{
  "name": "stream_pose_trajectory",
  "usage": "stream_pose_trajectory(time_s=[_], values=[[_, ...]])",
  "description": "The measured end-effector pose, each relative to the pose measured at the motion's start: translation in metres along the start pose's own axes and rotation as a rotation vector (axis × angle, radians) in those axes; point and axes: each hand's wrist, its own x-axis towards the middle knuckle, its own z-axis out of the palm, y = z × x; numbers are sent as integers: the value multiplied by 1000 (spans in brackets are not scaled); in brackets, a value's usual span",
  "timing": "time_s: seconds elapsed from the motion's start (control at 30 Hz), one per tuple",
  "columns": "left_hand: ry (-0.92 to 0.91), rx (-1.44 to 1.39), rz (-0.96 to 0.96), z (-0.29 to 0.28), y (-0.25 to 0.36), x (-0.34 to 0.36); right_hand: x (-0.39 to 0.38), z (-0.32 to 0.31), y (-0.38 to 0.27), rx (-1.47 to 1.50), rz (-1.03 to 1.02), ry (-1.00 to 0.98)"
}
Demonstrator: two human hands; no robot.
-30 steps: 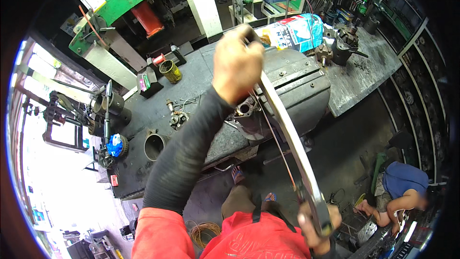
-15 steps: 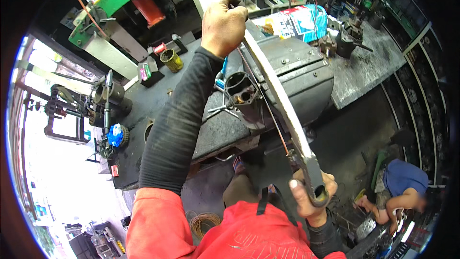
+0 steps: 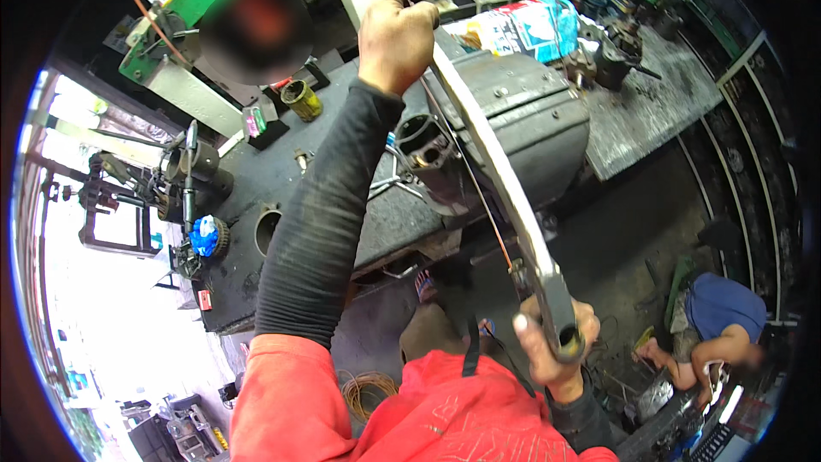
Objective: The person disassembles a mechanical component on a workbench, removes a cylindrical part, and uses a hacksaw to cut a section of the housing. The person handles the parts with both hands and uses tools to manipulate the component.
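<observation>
I hold a hacksaw point(image 3: 492, 150) slanting across the bench, with a pale frame and a thin blade beneath. My left hand point(image 3: 398, 43) is closed round the far end of the frame. My right hand point(image 3: 543, 359) grips the handle nearest my body, thumb along its side. The blade passes by a dark, open-topped metal cylinder point(image 3: 428, 161) with smaller parts inside. Whether the teeth touch it, I cannot tell. Right behind the saw sits a large grey rounded metal body point(image 3: 543, 133) with bolts on top.
On the dark workbench point(image 3: 342, 265) stand a yellow-stained can point(image 3: 301, 101), a small box point(image 3: 256, 124) and a blue-and-white bag point(image 3: 530, 30). Greasy machine parts point(image 3: 611, 60) lie on the right. A crouching person in blue point(image 3: 723, 308) is at lower right; coiled wire point(image 3: 368, 393) lies on the floor.
Both hands still hold the hacksaw, which sits in nearly the same place. The view has shifted slightly, and more of the round hole beside my left sleeve shows.
</observation>
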Motion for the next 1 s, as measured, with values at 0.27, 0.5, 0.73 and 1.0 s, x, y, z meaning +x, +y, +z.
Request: stream_pose_trajectory(time_s=[0.27,0.5,0.73,1.0], values=[[123,72,235,-4,-33,12,26,12,-9,-43,-155,43],[82,-175,258,16,-62,13,-5,3,11,-96,-14,47],[44,243,239,-5,-33,35,38,19,9,5,26,109],[28,-187,-6,33,-25,-16,-4,-6,-21,106,-138,45]])
